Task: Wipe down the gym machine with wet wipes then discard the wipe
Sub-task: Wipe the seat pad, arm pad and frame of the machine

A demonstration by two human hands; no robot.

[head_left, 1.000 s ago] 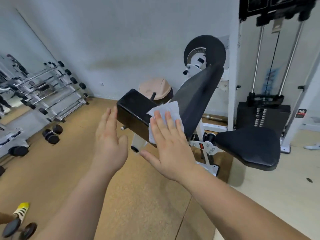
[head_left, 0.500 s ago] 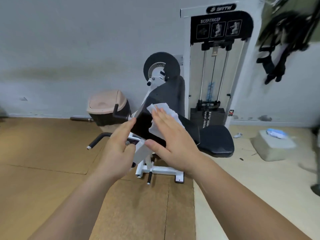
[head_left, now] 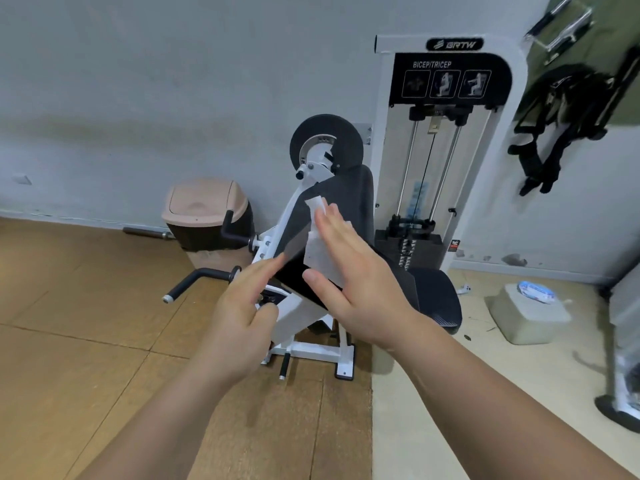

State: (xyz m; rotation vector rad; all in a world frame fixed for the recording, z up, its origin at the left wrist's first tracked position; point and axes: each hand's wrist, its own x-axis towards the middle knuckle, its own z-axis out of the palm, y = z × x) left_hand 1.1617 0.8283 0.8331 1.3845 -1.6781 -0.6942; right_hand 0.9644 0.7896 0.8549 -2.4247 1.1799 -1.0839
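A white bicep/tricep machine [head_left: 443, 161] stands against the wall, with a black slanted arm pad [head_left: 349, 199] and a black seat [head_left: 436, 292]. My right hand [head_left: 356, 282] lies flat with straight fingers on a white wet wipe [head_left: 317, 251] and presses it against the arm pad. My left hand [head_left: 242, 317] hovers just left of the pad's lower end, fingers loosely extended, holding nothing. A pink-lidded bin [head_left: 207, 216] stands left of the machine by the wall.
The machine's black handles [head_left: 197, 278] stick out to the left over the wooden floor. A pale block with a blue-white packet [head_left: 533, 289] on top sits on the floor at right. Black straps [head_left: 554, 133] hang on the right wall.
The view has pulled back and swung right, so the whole machine shows. My right hand has slid the wipe up along the pad; my left hand stays beside the pad.
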